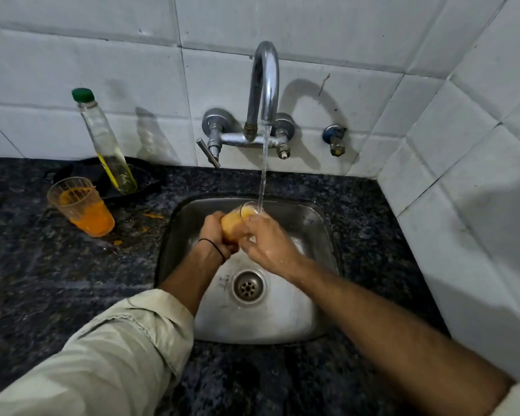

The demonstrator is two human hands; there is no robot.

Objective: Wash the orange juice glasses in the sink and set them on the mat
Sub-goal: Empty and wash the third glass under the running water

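Over the steel sink (309,319) I hold a clear glass (241,217) with orange juice residue, tilted with its mouth toward the running water (264,172). My left hand (215,232) grips its base from the left. My right hand (269,240) wraps around its side from the right. The stream from the tap (264,82) falls at the glass rim. A second glass (80,205) stands upright on the dark counter at the left with orange juice in its bottom and streaks up its wall.
A tall clear bottle (107,145) with a green cap leans on a black mat (141,175) behind the second glass. Orange drips (153,216) spot the granite counter (42,280). White tiled walls close the back and the right. A drain (248,286) sits mid-sink.
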